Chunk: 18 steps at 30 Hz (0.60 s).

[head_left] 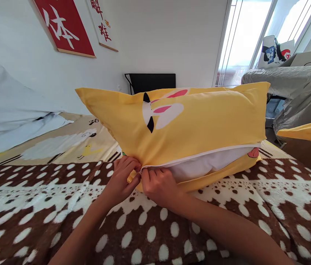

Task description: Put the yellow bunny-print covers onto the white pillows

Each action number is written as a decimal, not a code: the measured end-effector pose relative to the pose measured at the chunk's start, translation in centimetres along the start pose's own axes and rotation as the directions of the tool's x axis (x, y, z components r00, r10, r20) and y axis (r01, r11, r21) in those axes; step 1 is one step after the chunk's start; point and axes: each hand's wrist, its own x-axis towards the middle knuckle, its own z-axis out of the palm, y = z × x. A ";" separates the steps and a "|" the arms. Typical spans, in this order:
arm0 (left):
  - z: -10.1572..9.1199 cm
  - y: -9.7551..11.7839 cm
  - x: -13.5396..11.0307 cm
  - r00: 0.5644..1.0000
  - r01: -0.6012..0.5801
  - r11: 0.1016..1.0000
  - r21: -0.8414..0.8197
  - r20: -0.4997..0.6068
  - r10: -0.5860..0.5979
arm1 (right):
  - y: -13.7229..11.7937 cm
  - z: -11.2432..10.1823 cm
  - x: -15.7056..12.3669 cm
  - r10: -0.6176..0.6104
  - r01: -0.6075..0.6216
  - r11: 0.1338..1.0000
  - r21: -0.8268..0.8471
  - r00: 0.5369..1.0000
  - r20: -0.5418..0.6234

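Observation:
A yellow pillow (199, 121) with a rabbit print stands on edge on the bed in front of me. Along its lower edge a white zipper (199, 154) gapes open to the right, showing the white inner pillow (207, 165). My left hand (122, 176) pinches the yellow case at the closed left end of the zipper. Touching it on the right, my right hand (158, 186) has its fingers curled and pinched at the same spot, where the zipper pull seems to be, too small to see.
A brown blanket with white spots (150, 228) covers the bed under my arms. A beige sheet with sheep print (61, 145) and a white duvet (3, 110) lie at left. A black chair back (151, 82) stands behind; a covered sofa (296, 88) is at right.

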 end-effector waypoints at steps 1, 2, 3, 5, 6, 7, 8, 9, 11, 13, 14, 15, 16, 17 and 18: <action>-0.1 0.0 0.0 1.000 -0.010 1.000 0.010 0.006 0.010 | 0.0 0.0 0.0 0.002 -0.002 1.000 0.002 1.000 0.004; -0.1 0.0 0.1 1.000 -0.025 0.999 0.024 0.006 0.025 | 0.0 -0.1 0.0 0.003 -0.003 1.000 0.004 1.000 0.010; -0.2 0.1 0.1 0.999 -0.043 0.998 0.041 0.002 0.043 | 0.1 -0.2 -0.1 0.001 -0.001 1.000 0.007 1.000 0.018; -0.2 0.2 0.1 0.997 -0.079 0.993 0.093 -0.014 0.080 | 0.1 -0.5 -0.1 -0.005 0.005 1.000 0.007 0.999 0.038; -0.1 0.3 0.1 0.995 -0.095 0.987 0.129 -0.027 0.099 | 0.1 -0.7 -0.1 -0.005 0.005 1.000 0.004 0.999 0.052; -0.1 0.3 0.1 0.992 -0.113 0.978 0.173 -0.041 0.122 | 0.0 -0.9 -0.1 -0.008 0.008 1.000 0.003 0.998 0.070; -0.1 0.4 0.1 0.987 -0.134 0.966 0.220 -0.053 0.150 | 0.0 -1.2 -0.1 -0.012 0.011 1.000 0.006 0.996 0.090; 0.0 0.4 0.0 0.981 -0.158 0.950 0.268 -0.064 0.181 | 0.0 -1.4 0.0 -0.017 0.015 1.000 0.017 0.994 0.112; -0.1 0.4 -0.1 0.967 -0.204 0.916 0.347 -0.076 0.244 | -0.1 -1.9 0.2 -0.007 -0.001 0.999 0.052 0.987 0.161; -0.2 0.4 -0.2 0.957 -0.231 0.892 0.389 -0.073 0.279 | 0.0 -2.3 0.3 0.026 -0.049 0.994 0.102 0.974 0.224; -0.3 0.5 -0.3 0.957 -0.234 0.886 0.401 -0.066 0.282 | 0.0 -2.4 0.4 0.047 -0.082 0.989 0.124 0.964 0.262; -0.4 0.5 -0.4 0.959 -0.233 0.881 0.411 -0.056 0.279 | 0.0 -2.5 0.4 0.065 -0.112 0.983 0.142 0.952 0.301; -0.5 0.5 -0.5 0.961 -0.229 0.877 0.422 -0.044 0.272 | 0.1 -2.7 0.4 0.079 -0.138 0.978 0.156 0.940 0.333; -0.6 0.5 -0.5 0.964 -0.225 0.872 0.434 -0.030 0.264 | 0.1 -2.8 0.4 0.091 -0.159 0.973 0.165 0.929 0.358; -0.7 0.5 -0.6 0.966 -0.223 0.866 0.448 -0.018 0.258 | 0.2 -3.0 0.3 0.108 -0.183 0.968 0.171 0.921 0.375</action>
